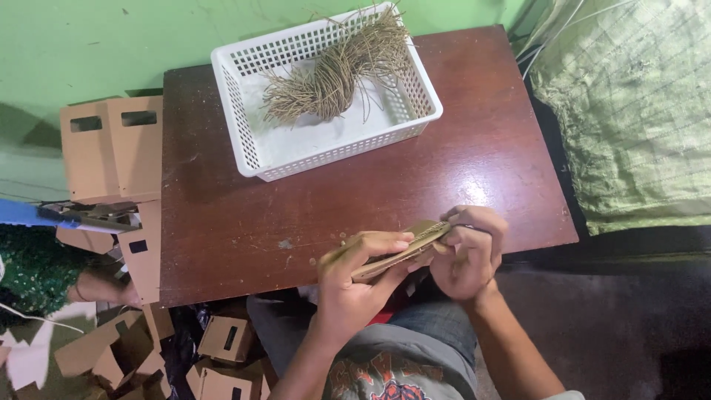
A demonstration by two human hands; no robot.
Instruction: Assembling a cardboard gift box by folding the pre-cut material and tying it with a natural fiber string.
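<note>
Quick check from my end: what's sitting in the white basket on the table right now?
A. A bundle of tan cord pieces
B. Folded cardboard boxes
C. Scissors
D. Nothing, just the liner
A. The white basket at the far side of the brown table holds a loose bundle of tan cord pieces; the cardboard boxes lie off the table's left edge, not in the basket.

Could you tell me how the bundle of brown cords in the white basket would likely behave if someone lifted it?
The bundle of cords would probably flop and sag, since its strands curve loosely. Loose ends splay over the basket rim, so some may snag or slip out. It looks light.
</note>
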